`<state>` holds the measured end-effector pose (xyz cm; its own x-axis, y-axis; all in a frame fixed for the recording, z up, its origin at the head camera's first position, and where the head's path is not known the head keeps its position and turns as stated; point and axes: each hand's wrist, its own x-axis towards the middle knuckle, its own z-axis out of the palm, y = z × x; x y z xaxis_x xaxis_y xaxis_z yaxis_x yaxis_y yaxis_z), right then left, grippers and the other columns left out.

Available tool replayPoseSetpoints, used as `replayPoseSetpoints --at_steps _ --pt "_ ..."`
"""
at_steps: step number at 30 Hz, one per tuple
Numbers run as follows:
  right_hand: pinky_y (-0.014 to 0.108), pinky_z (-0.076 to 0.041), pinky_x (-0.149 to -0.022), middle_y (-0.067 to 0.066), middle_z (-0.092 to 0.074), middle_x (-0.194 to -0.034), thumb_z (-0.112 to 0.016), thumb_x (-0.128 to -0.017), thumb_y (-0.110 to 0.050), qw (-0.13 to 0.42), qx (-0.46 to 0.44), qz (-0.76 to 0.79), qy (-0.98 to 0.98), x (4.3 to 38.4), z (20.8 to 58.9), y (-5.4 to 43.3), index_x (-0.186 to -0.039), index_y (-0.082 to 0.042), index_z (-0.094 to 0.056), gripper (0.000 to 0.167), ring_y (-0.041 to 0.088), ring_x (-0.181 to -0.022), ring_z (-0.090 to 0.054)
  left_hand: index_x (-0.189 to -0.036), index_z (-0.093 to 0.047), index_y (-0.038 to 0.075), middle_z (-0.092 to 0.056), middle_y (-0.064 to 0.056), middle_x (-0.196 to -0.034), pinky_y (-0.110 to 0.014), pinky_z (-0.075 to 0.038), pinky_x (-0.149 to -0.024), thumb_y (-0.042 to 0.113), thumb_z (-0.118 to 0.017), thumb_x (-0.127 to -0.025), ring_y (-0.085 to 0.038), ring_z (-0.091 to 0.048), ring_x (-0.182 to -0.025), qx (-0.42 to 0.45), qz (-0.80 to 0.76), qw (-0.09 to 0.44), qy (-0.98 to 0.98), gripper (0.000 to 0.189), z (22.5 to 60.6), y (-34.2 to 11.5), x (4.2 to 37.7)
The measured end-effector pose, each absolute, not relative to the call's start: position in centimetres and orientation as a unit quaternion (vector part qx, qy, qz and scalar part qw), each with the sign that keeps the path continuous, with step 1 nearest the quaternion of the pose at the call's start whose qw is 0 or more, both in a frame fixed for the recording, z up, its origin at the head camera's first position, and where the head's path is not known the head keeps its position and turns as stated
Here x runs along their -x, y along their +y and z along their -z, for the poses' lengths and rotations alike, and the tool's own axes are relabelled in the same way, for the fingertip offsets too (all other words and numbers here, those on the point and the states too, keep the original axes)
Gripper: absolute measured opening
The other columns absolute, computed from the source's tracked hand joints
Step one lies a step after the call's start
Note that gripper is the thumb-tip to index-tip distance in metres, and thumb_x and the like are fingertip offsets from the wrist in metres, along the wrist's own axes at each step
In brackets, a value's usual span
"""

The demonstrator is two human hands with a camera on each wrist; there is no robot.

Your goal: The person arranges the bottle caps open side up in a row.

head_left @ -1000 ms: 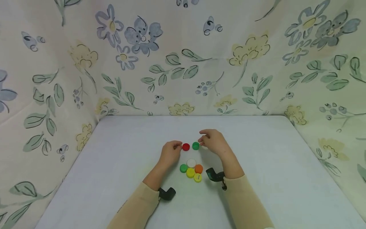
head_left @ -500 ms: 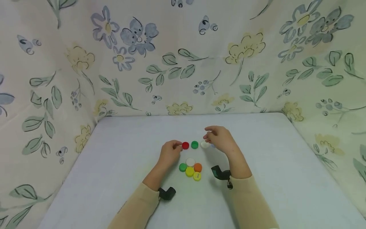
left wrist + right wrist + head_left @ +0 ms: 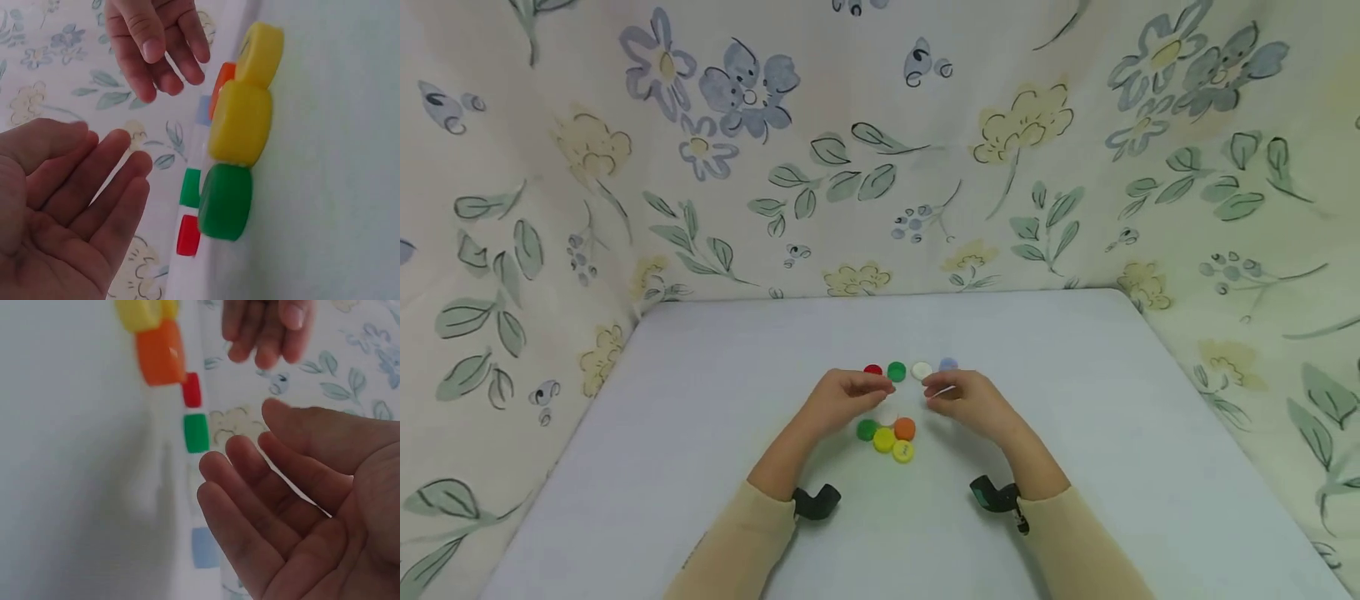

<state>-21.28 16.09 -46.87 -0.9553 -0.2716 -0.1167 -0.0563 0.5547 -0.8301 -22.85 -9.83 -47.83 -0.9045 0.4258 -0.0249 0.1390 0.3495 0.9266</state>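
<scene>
My left hand [image 3: 848,396] hovers above the table with its fingers relaxed and holding nothing. Opposite it, my right hand [image 3: 966,402] is likewise raised, fingers loosely bent and the palm bare. Behind the hands a row of bottle caps runs left to right: a red cap [image 3: 872,370], partly hidden, a green cap [image 3: 897,372], a white cap [image 3: 922,371] and a pale blue cap [image 3: 949,364]. Nearer lies a touching cluster: another green cap [image 3: 226,201], an orange cap [image 3: 160,353], a yellow cap [image 3: 241,122], a second yellow cap [image 3: 903,451] and a partly covered white cap [image 3: 888,415].
The caps lie on a white table [image 3: 715,358]. A floral cloth [image 3: 880,167] hangs behind and at both sides of it. Black wrist mounts [image 3: 817,502] sit on both forearms, over beige sleeves.
The right hand moved right, uncovering the white and pale blue caps, then came back nearer the cluster. The left hand has drawn away from the red cap. The view shifted slightly.
</scene>
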Motion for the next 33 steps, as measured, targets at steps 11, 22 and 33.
replayPoseSetpoints --at_steps 11,22,33 --pt "0.032 -0.053 -0.070 -0.003 -0.063 -0.085 -0.083 -0.087 -0.012 0.116 0.139 0.382 0.906 18.9 47.4 13.4 -0.100 -0.011 -0.072 0.017 0.018 -0.080 -0.057 -0.112 -0.079 0.006 -0.075 0.006 -0.099 -0.028 -0.055 -0.079 0.011 -0.074 -0.095 -0.013 -0.065 -0.088 -0.249 -0.443 0.135 0.851 0.019 46.9 -9.2 21.3" --pt "0.036 -0.052 -0.080 0.001 -0.064 -0.094 -0.083 -0.085 -0.008 0.054 0.153 0.330 0.930 18.7 49.5 12.5 -0.113 -0.005 -0.074 0.030 0.017 -0.085 -0.057 -0.114 -0.078 0.006 -0.073 0.001 -0.101 -0.027 -0.051 -0.073 0.006 -0.074 -0.094 -0.014 -0.059 -0.083 -0.286 -0.408 0.081 0.863 0.020 49.2 -7.4 20.9" --pt "0.037 -0.052 -0.081 0.000 -0.068 -0.098 -0.081 -0.087 -0.009 0.068 0.149 0.356 0.920 19.0 49.6 13.1 -0.111 -0.005 -0.075 0.025 0.016 -0.085 -0.058 -0.113 -0.077 0.004 -0.070 -0.002 -0.103 -0.029 -0.052 -0.078 0.005 -0.079 -0.089 -0.018 -0.060 -0.087 -0.322 -0.372 0.045 0.870 0.024 49.8 -6.8 20.9"
